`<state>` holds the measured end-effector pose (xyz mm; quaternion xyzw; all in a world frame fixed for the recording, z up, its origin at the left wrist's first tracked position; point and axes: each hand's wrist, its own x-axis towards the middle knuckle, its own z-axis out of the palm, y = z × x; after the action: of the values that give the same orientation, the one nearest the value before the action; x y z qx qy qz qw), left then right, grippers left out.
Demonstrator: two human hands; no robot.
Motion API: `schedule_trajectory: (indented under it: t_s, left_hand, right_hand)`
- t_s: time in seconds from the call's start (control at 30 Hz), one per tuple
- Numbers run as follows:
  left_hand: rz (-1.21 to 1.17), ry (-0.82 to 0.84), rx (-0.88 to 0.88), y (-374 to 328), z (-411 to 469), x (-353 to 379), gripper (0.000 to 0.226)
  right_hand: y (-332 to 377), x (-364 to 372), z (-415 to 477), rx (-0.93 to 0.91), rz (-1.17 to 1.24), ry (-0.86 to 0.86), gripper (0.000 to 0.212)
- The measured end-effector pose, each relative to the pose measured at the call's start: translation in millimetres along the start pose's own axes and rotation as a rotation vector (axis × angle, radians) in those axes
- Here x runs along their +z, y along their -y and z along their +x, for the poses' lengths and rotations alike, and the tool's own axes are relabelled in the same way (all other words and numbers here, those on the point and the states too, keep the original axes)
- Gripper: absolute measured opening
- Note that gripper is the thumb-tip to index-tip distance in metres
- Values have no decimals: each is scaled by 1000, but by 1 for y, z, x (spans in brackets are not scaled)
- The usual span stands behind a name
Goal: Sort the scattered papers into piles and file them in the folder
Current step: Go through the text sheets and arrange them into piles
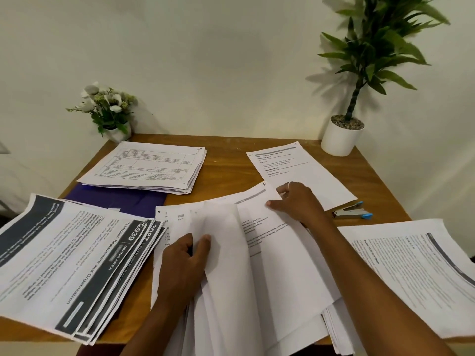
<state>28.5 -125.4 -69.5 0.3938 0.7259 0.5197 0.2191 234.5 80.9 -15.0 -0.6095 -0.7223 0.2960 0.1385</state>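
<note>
– Where are the papers?

– All over the wooden table. The main stack lies in the middle by the near edge, fanned and half lifted, with sheets spilling over that edge.

– And the hands?

– Both are on it. The left hand is at the stack's left side, thumb and fingers closed on a raised sheaf of blank-looking pages. The right hand is at the far end, thumb pressed against curled fingers, pinching the far corner of a printed sheet that lies on top.

– What about the sorted piles?

– A dark-banded pile sits at the near left corner, hanging over the left edge. A pile of table-printed pages is toward the far left corner. A single sheet lies toward the far right, and another pile lies at the near right corner, overhanging the right edge.

– The folder?

– The purple folder lies flat along the left side, partly under the table-printed pile and just beside the dark-banded one.

– Anything else?

– A grey and blue stapler near the right edge, just beside the single sheet. White flowers are at the far left corner, and a potted plant at the far right corner
</note>
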Motion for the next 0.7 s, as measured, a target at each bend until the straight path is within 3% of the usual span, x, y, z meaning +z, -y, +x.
schedule_trajectory:
  t_s: [0.17,0.3,0.4,0.5,0.7]
  left_hand:
    - [-21,4,-20,-8,-2,-1,50]
    - [-45,-4,-25,-7,-1,-3,51]
    - [-139,-14,-9,-18,-5,-6,62]
    - [-224,-21,-18,-31,-11,-13,67]
    - [-347,-28,-134,-38,-16,-15,40]
  right_hand:
    - [12,-7,-23,-54,81,-27,53]
    - [14,-17,-52,-93,-39,142,88]
    - [13,-19,-78,-140,-65,154,91]
    - [10,-18,-95,-105,11,111,82]
    - [9,-8,-115,-17,339,152,45]
